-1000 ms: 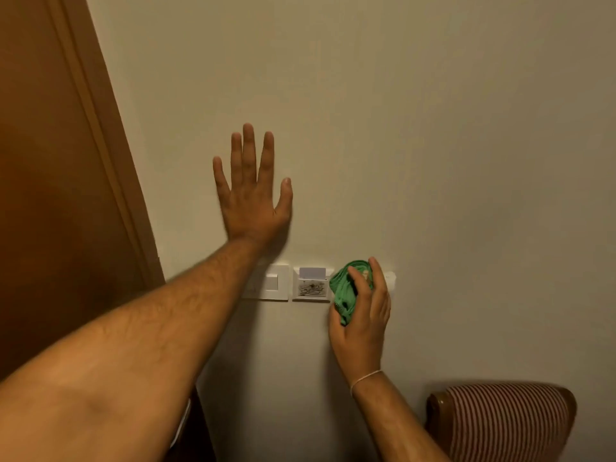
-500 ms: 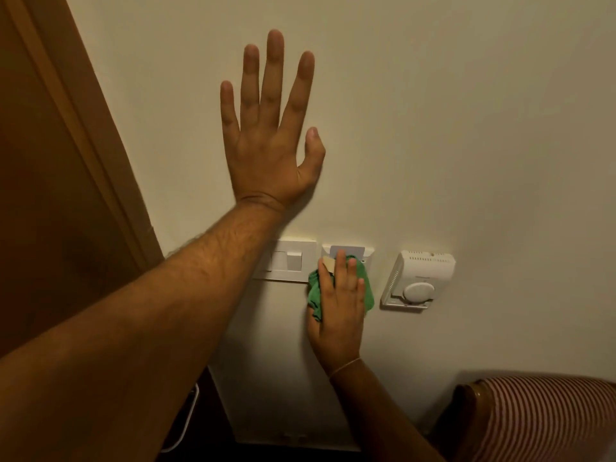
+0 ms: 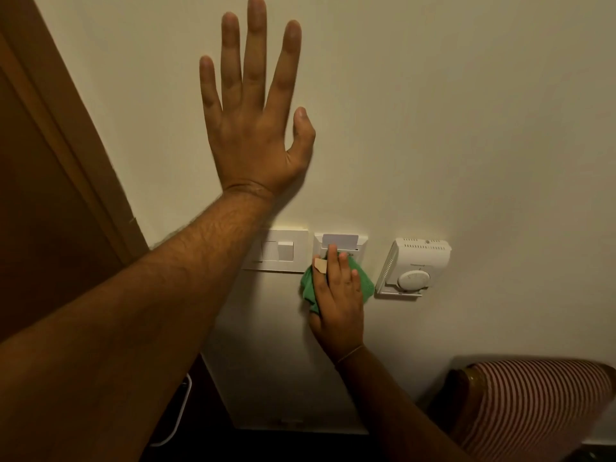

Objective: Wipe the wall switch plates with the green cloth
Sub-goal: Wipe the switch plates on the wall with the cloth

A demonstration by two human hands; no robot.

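Compared with half a second ago, we see the right hand (image 3: 338, 295) and green cloth (image 3: 308, 288) barely shifted, fingertips now higher on the card-slot plate (image 3: 361, 243). Cloth bunched beneath the palm, pressed flat on the wall, long axis roughly horizontal, spilling both sides of the hand. Left hand (image 3: 253, 128) splayed empty on the wall above the switch plate (image 3: 283, 250). Thermostat (image 3: 415, 266) just right.

I see a bright green cloth (image 3: 361, 284) against a cream wall (image 3: 466, 111). The switch plate (image 3: 283, 250), the card holder (image 3: 340, 243) and the dial thermostat (image 3: 415, 266) are white. The door frame (image 3: 71, 145) is warm brown. The chair back (image 3: 533, 405) carries red and white stripes.
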